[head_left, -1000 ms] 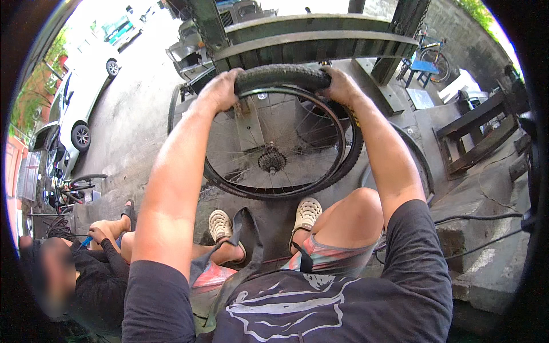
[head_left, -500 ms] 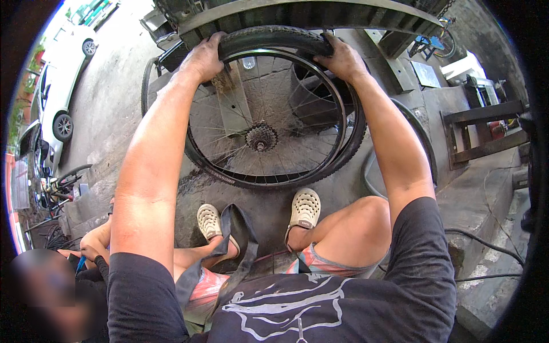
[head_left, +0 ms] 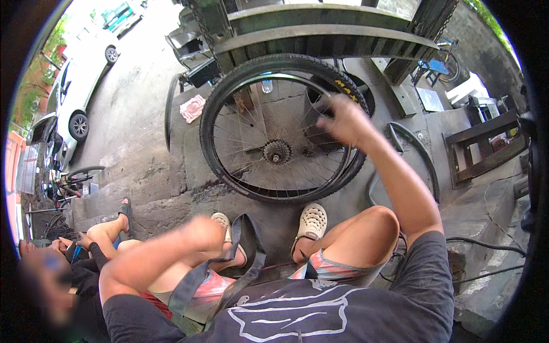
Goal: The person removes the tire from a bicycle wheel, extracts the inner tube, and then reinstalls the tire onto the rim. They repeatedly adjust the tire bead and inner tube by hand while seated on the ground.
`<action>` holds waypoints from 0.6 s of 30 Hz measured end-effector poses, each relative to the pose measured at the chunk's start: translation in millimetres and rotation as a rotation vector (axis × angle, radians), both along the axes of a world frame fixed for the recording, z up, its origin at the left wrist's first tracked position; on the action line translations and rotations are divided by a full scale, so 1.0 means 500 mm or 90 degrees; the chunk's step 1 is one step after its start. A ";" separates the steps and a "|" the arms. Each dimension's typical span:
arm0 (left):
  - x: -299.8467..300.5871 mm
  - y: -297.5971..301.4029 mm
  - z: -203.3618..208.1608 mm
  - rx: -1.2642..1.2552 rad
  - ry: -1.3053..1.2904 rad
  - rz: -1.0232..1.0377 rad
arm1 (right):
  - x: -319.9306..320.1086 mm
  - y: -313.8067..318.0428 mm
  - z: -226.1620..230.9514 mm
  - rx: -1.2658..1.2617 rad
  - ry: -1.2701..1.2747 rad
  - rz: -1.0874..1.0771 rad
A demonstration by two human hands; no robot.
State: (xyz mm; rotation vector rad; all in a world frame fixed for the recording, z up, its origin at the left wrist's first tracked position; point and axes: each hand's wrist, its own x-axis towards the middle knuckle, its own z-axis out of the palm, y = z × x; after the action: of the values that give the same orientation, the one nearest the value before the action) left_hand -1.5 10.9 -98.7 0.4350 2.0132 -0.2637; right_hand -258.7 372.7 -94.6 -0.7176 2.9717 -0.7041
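Note:
In front of me a knobby black bicycle tyre [head_left: 280, 61] surrounds a spoked wheel. Its cassette [head_left: 276, 151] faces up toward me. Along the lower side, a gap shows between rim and tyre. My right hand [head_left: 346, 123] is over the wheel's right side, close to the yellow lettering on the tyre. Motion smears its fingers, so I cannot tell whether it touches the rim. My left hand [head_left: 203, 235] is away from the wheel, low over my left leg near the clog [head_left: 223, 224]. It is blurred too, and nothing shows clearly in it.
A metal frame [head_left: 331, 37] stands just beyond the wheel. Behind the wheel's right side is a dark round container [head_left: 320, 117]. A loose tyre [head_left: 417, 154] lies at right, and a crumpled pink cloth [head_left: 192, 108] at left. Another person sits at lower left; cars [head_left: 68, 114] stand farther off.
My left hand has left the top of the tyre and dropped toward my leg. My right hand has moved down the tyre's right side. The pink cloth now shows.

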 end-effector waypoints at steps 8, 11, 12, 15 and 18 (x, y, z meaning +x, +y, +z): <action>0.295 -0.023 0.021 0.191 0.231 0.179 | 0.547 -0.232 -0.044 0.268 -0.536 0.713; 0.293 -0.014 0.121 0.337 0.625 0.288 | 0.682 -0.273 -0.110 0.078 -0.446 0.729; 0.280 -0.011 0.206 0.373 0.699 0.400 | 0.696 -0.291 -0.107 0.028 -0.399 0.777; 0.286 -0.097 0.381 0.616 1.023 0.665 | 0.715 -0.290 -0.052 -0.001 -0.305 0.719; 0.212 -0.135 0.627 0.871 1.218 0.669 | 0.662 -0.263 -0.072 0.169 -0.314 0.681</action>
State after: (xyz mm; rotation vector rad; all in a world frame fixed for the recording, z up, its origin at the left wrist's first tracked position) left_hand 104.7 -56.6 214.6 -0.4664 3.5042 2.2608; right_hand 72.2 241.3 -130.7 -1.5763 1.7814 -0.3040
